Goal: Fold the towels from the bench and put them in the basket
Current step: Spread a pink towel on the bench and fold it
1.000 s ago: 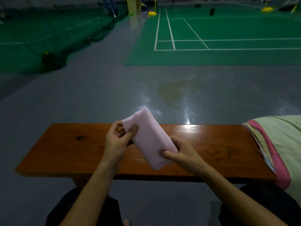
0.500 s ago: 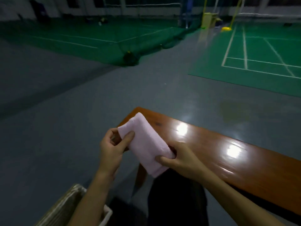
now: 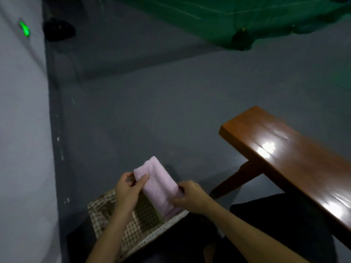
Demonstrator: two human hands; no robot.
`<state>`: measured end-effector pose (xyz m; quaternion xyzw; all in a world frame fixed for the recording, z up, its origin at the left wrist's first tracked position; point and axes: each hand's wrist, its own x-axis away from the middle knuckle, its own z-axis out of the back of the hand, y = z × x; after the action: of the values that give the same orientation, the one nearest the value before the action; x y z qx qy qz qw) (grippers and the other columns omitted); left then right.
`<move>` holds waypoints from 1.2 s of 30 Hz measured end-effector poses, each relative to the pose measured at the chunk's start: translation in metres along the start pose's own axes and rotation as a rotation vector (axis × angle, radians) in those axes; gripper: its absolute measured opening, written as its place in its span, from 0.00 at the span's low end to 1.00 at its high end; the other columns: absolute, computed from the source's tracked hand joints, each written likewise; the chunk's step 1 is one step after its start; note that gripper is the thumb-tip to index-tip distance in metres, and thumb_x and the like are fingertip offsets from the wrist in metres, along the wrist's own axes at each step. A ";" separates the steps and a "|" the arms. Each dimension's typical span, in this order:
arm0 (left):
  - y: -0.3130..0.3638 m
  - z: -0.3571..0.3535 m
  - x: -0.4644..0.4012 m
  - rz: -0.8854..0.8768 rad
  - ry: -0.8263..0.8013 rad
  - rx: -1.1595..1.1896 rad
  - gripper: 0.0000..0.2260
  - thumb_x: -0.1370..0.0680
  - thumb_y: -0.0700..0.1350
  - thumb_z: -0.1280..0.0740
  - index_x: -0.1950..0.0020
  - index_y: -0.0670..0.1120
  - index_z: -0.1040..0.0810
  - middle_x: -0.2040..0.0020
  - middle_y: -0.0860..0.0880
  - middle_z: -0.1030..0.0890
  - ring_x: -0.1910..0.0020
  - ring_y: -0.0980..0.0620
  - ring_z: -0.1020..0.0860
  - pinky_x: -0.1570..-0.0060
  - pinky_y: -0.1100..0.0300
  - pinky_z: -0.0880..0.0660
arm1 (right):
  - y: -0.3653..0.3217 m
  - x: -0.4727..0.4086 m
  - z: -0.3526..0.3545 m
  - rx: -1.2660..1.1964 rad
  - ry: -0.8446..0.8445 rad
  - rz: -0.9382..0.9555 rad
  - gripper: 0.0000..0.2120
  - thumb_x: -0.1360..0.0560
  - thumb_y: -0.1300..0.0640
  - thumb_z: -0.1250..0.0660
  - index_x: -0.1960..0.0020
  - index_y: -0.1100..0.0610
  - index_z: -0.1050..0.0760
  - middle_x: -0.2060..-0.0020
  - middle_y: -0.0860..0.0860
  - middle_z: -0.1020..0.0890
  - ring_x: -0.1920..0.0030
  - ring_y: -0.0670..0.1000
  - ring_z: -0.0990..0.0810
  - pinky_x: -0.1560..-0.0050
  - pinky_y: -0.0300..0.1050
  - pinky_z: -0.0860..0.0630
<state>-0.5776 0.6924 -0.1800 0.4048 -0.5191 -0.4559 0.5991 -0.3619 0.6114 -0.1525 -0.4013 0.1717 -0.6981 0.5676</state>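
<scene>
A: Starting at the left, what is there?

B: A pale wall (image 3: 20, 130) with a small green light (image 3: 24, 29) high up, then dark grey floor (image 3: 152, 111). Low down sits the basket (image 3: 106, 211), lined with checked cloth and edged in white lace.

A: And the hands?

B: The left hand (image 3: 126, 192) is above the basket's near left part. Its thumb lies across the face of the folded pink towel (image 3: 158, 184) near the far end, with the fingers curled behind, so it pinches that end.

A: Where is the towel, then?

B: Held in the air between both hands, slanting from upper left to lower right. Its lower end hangs over the basket's opening; whether it touches the lining I cannot tell.

A: The other hand?

B: The right hand (image 3: 190, 196) grips the towel's lower right edge, fingers wrapped over it.

A: Further right?

B: The wooden bench (image 3: 284, 164), glossy, well apart from the towel, running off to the lower right.
</scene>
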 end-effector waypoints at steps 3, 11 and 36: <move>-0.049 0.025 -0.015 0.099 0.076 0.004 0.08 0.24 0.41 0.22 0.51 0.40 0.18 0.54 0.44 0.14 0.48 0.39 0.15 0.61 0.60 0.18 | 0.002 -0.030 -0.046 0.015 -0.121 -0.042 0.14 0.29 0.50 0.22 0.55 0.55 0.24 0.59 0.53 0.22 0.58 0.51 0.24 0.65 0.46 0.32; -0.172 0.055 -0.052 0.441 0.118 -0.038 0.27 0.30 0.56 0.18 0.37 0.45 0.19 0.43 0.49 0.16 0.44 0.45 0.17 0.41 0.42 0.18 | 0.042 -0.095 -0.151 -0.104 -0.286 -0.318 0.27 0.28 0.50 0.23 0.34 0.60 0.26 0.42 0.54 0.20 0.45 0.54 0.21 0.54 0.43 0.24; -0.329 0.025 -0.139 0.507 0.112 -0.315 0.13 0.21 0.31 0.28 0.37 0.31 0.20 0.42 0.37 0.16 0.44 0.41 0.18 0.43 0.51 0.22 | 0.171 -0.195 -0.238 -0.054 -0.531 -0.407 0.18 0.24 0.53 0.26 0.37 0.59 0.21 0.38 0.56 0.20 0.39 0.53 0.21 0.39 0.42 0.26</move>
<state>-0.6502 0.7424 -0.5277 0.1890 -0.4926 -0.3438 0.7768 -0.4232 0.6911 -0.4897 -0.6099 -0.0474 -0.6634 0.4309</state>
